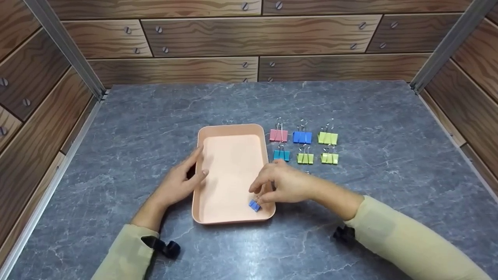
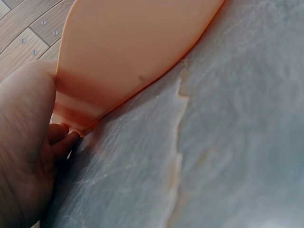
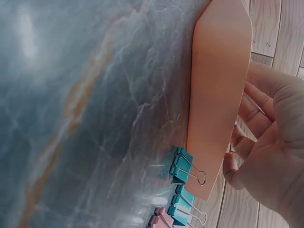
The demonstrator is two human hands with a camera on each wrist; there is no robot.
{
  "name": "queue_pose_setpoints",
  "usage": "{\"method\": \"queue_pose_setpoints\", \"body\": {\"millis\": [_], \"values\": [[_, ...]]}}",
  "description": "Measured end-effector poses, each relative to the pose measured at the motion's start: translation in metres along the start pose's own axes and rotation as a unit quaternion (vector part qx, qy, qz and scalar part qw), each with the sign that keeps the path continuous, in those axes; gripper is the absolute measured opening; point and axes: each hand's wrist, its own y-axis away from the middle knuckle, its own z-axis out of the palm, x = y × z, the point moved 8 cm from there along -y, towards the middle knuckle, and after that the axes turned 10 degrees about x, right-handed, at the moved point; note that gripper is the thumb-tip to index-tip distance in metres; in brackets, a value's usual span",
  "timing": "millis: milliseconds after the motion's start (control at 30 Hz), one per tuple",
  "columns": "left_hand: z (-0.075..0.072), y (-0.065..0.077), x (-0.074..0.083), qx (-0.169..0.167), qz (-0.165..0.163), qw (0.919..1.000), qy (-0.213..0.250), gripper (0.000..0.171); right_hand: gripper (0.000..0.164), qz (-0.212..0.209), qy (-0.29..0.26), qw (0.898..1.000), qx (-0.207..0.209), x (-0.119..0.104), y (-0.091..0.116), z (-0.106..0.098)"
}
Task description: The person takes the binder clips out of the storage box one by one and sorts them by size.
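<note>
My left hand (image 1: 181, 181) holds the left wall of a peach-coloured rectangular tray (image 1: 229, 163), its thumb over the rim on the inner side. In the left wrist view, curled fingers (image 2: 64, 137) lie against the tray's outer wall near the tabletop. My right hand (image 1: 286, 181) reaches over the right wall, thumb and forefinger bent with a gap between their tips. Just below them, in the tray's near right corner, is a small blue binder clip (image 1: 255, 205), its wire handles at the thumb tip. The right wrist view hides the thumb and this clip behind the tray wall (image 3: 218, 85).
Right of the tray, binder clips stand in rows: pink (image 1: 278, 135), larger blue (image 1: 302, 137), lime green (image 1: 328, 138) and teal (image 1: 281, 155). My right hand covers part of a nearer row; a teal clip (image 3: 180, 166) there shows beside the tray. Wood-patterned walls enclose the marbled table.
</note>
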Motion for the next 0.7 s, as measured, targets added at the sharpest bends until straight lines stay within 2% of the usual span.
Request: {"method": "queue_pose_setpoints", "body": {"millis": [333, 700], "values": [[0.001, 0.0003, -0.0013, 0.002, -0.003, 1.0, 0.004, 0.074, 0.024, 0.007, 0.009, 1.0, -0.015, 0.0044, 0.0028, 0.0063], [0.0011, 0.0, -0.0007, 0.001, -0.002, 1.0, -0.001, 0.075, 0.025, -0.004, 0.019, 1.0, -0.014, 0.0042, 0.003, 0.0087]]}}
